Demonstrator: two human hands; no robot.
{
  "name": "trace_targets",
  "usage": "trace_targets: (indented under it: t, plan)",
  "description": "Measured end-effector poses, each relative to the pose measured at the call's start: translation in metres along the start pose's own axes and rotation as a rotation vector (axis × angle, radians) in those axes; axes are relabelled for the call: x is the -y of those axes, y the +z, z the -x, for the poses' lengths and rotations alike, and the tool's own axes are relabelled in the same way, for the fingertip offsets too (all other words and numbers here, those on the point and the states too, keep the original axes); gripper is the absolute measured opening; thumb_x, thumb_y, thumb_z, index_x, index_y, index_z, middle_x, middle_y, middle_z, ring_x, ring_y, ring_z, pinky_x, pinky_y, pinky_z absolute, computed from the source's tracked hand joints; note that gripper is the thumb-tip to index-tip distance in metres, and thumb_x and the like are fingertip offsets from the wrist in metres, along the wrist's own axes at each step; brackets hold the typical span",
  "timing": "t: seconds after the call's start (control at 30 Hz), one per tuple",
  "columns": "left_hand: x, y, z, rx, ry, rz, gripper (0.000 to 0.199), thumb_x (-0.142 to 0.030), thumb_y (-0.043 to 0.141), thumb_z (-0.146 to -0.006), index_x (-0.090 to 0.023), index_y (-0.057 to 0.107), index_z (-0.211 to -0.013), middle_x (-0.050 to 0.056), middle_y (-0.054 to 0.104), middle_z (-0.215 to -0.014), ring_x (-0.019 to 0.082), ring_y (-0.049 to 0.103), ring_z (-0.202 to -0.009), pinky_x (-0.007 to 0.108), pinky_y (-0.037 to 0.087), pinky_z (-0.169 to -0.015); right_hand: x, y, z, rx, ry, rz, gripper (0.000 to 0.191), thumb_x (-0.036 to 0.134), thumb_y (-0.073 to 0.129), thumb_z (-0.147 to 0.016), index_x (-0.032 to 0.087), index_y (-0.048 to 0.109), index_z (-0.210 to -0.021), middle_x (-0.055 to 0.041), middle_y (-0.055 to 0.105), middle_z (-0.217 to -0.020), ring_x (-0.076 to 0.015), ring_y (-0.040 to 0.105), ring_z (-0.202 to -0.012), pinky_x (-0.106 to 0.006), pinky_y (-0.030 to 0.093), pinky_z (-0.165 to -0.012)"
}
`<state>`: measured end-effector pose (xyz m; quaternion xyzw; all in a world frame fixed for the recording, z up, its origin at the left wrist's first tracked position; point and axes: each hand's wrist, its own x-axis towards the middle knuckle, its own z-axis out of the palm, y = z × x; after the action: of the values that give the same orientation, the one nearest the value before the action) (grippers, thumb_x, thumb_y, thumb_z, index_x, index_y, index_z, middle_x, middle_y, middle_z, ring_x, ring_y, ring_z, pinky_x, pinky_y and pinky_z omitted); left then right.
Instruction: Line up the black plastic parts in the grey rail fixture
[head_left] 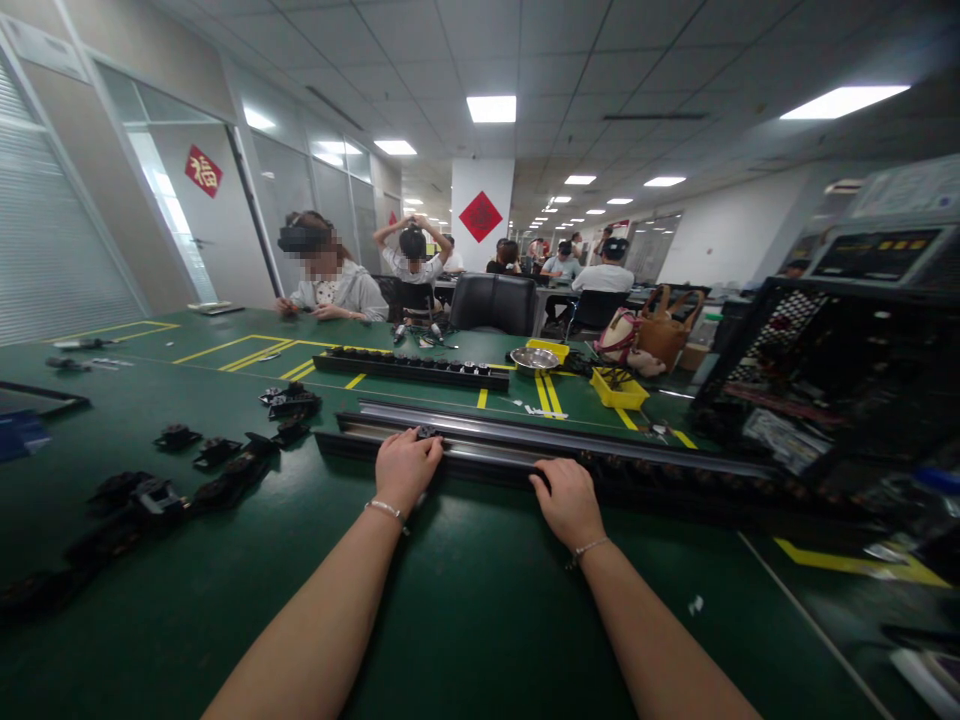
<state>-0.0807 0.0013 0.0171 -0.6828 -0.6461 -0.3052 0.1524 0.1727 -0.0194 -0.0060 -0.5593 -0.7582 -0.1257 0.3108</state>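
Note:
A long black metal rail (487,457) lies across the green table in front of me, with a second rail (465,423) just behind it. My left hand (406,468) is closed around a small black part (429,433) on the near rail's left half. Further right, my right hand (568,503) grips the near rail's front edge, its fingertips over the channel. Dark parts sit in a row along the rail to the right of that hand. Several loose black parts (217,452) are scattered on the table to the left.
Behind the rails stands another track (412,368) filled with parts. A steel bowl (534,358) and a yellow bin (619,388) are at the back right. An open black computer case (795,350) rises at the right. A co-worker (330,275) sits across the table (465,600).

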Motion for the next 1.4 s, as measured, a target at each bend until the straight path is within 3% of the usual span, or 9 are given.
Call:
trace_targets:
  t: [0.4, 1.4]
  plan:
    - [0.004, -0.006, -0.002, 0.009, -0.026, -0.003, 0.035, -0.031, 0.040, -0.085, -0.028, 0.075, -0.086, 0.007, 0.070, -0.100, 0.024, 0.060, -0.102, 0.037, 0.042, -0.088, -0.001, 0.001, 0.000, -0.001, 0.003, -0.002, 0.018, 0.027, 0.048, -0.085, 0.019, 0.063, -0.092, -0.0054, 0.067, -0.092, -0.0186, 0.055, -0.091, -0.032, 0.035, -0.085]
    - [0.020, 0.000, -0.002, -0.016, -0.095, -0.031, 0.034, -0.033, 0.040, -0.085, -0.028, 0.074, -0.090, 0.005, 0.068, -0.108, 0.023, 0.056, -0.110, 0.039, 0.036, -0.093, 0.001, -0.001, -0.001, 0.010, 0.017, 0.001, 0.018, 0.026, 0.048, -0.085, 0.019, 0.064, -0.091, -0.0055, 0.066, -0.092, -0.0182, 0.055, -0.090, -0.032, 0.034, -0.083]
